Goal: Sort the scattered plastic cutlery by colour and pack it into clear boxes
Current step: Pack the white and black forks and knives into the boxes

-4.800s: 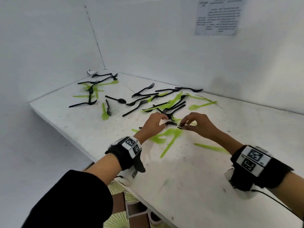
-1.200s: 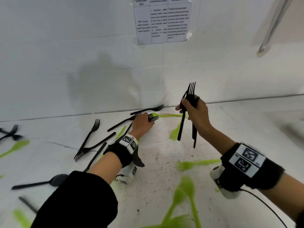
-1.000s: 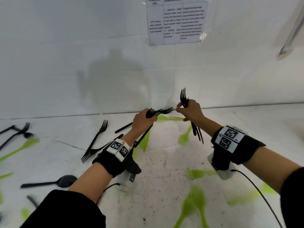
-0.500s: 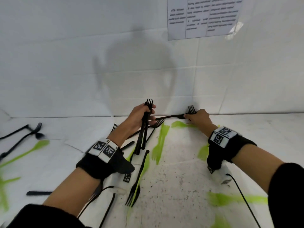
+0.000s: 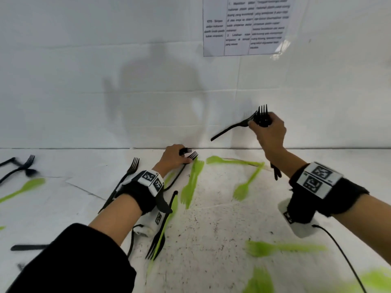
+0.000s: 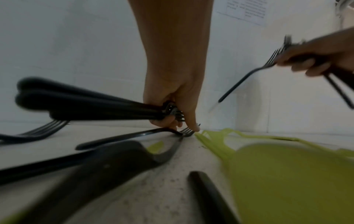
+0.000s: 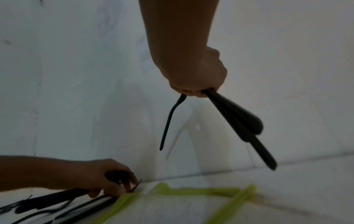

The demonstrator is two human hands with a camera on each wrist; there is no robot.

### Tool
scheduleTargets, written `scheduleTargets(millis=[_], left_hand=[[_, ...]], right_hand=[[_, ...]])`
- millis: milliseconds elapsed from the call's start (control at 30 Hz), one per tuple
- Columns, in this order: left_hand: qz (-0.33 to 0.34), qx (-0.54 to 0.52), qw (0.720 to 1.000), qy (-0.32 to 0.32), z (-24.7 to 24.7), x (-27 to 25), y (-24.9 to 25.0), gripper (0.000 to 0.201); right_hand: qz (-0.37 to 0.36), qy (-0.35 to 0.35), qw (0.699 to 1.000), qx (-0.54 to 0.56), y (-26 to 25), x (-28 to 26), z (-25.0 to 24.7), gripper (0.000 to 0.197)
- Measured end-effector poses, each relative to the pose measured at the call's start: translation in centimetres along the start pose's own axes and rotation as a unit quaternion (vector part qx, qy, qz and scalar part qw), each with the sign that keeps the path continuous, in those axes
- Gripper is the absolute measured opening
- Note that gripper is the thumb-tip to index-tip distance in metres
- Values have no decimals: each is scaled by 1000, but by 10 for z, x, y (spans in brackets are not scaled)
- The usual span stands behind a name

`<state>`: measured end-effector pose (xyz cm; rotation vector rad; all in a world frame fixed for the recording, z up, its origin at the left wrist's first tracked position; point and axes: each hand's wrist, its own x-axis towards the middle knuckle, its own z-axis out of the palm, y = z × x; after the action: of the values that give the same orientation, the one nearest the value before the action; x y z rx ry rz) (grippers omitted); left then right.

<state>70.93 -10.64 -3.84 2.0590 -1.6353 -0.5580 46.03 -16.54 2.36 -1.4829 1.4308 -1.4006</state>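
Left hand (image 5: 176,157) grips bundled black plastic forks (image 6: 91,104), fingertip (image 6: 194,128) on a loose black fork (image 5: 179,172) lying on white tabletop (image 5: 222,225), handle toward 7 o'clock. Right hand (image 5: 267,132), raised at 2 o'clock, clutches more black forks (image 5: 261,118).

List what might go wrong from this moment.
1. The right hand grips a bunch of black forks, with one fork sticking out sideways; it may slip free.
2. The left hand, already holding black forks, presses another beside a green fork; colours could get mixed.
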Motion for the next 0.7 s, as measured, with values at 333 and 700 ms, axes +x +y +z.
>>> scheduleTargets(millis=[333,700], left_hand=[[13,138,990,-17,5,10,11,42],[163,-67,984,38,-51,-70,80,15]], right_hand=[[-110,-1,994,1,-49,-38,-79,23],[-166,-92,981,-31,-50,-127,-118,20]])
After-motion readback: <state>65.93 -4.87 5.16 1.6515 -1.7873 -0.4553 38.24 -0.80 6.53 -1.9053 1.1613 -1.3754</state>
